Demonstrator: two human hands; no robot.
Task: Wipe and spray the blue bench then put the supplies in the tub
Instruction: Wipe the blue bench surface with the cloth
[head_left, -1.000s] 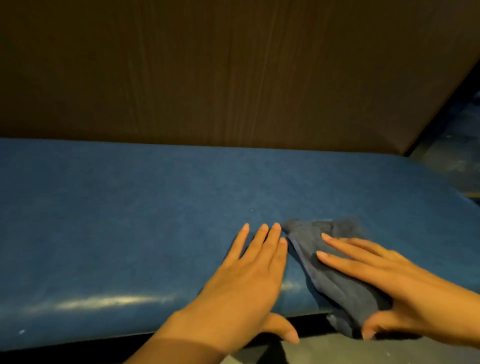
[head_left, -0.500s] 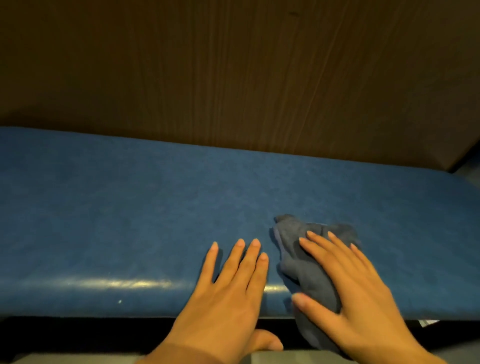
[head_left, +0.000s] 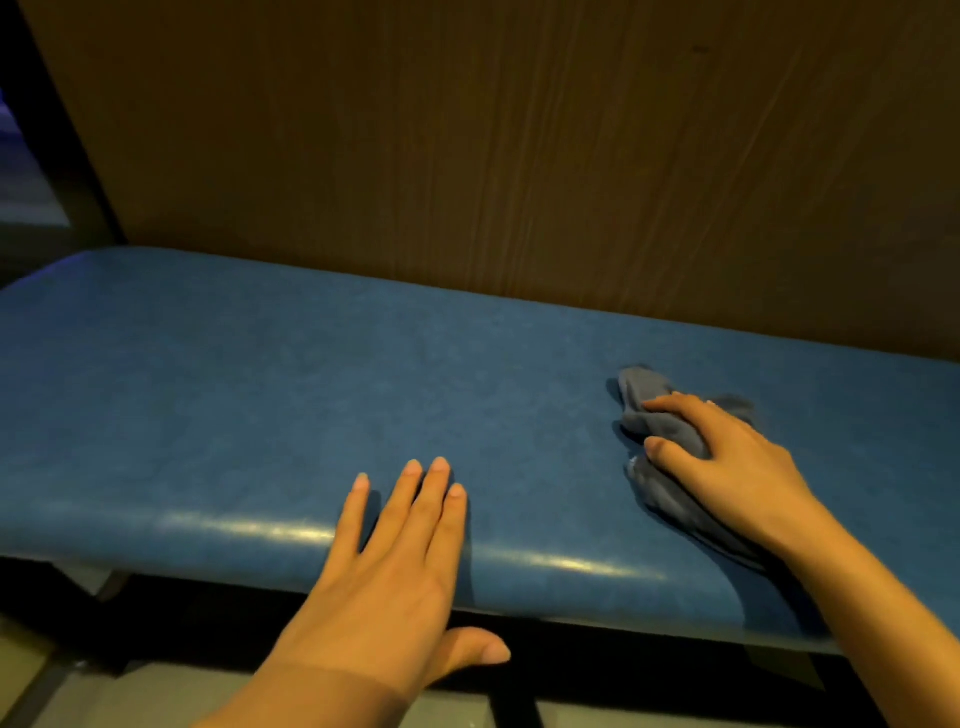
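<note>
The blue bench (head_left: 260, 395) runs across the view, its padded top shiny along the front edge. My left hand (head_left: 400, 561) lies flat on the seat near the front edge, fingers spread, thumb hanging below the edge. My right hand (head_left: 727, 467) presses down on a crumpled grey-blue cloth (head_left: 670, 426) on the right part of the seat, fingers curled over it. Part of the cloth is hidden under the palm. No spray bottle or tub is in view.
A brown wood-grain panel (head_left: 519, 156) rises directly behind the bench. The bench's left end (head_left: 47, 291) shows at the left, with a dark gap beyond. Dark floor and frame parts (head_left: 519, 696) lie below the front edge.
My right hand has slid the cloth to the right and farther back on the seat, away from my left hand. The view has shifted left, showing the bench's left end.
</note>
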